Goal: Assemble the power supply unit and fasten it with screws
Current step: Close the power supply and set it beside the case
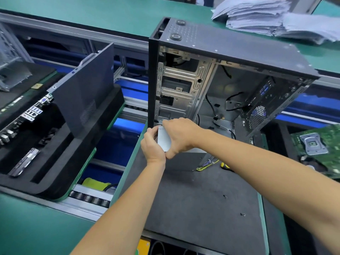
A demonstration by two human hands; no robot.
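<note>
Both hands clamp the power supply unit [163, 139], a pale grey box. Left hand [152, 144] wraps its left edge, fingers curled over the top corner. Right hand [181, 136] presses across its front face, thumb down near the left wrist. Each grip is pressed tight on the box.

The unit sits at the lower front corner of the computer case [220, 70], at the mouth of the open side, resting on or just above the dark mat [193, 199]; cannot tell which. Most of the box is hidden behind the right hand.

At 4 o'clock from the grip, a bundle of cables [207, 163] trails over the mat, a yellow-handled tool [225, 165] just beside it. Two small screws [224, 196] lie loose on the mat at 5 o'clock, well apart from the hands.

The case stands with its open side facing the person, bare metal bays inside, perforated rear panel at 3 o'clock.

At 9 o'clock, a foam tray [55, 153] on the conveyor holds a leaning side panel [82, 92] and a motherboard [24, 115]. Another circuit board [316, 144] at 3 o'clock. Stacked papers [266, 15] on the green surface [73, 10] at 1 o'clock.
</note>
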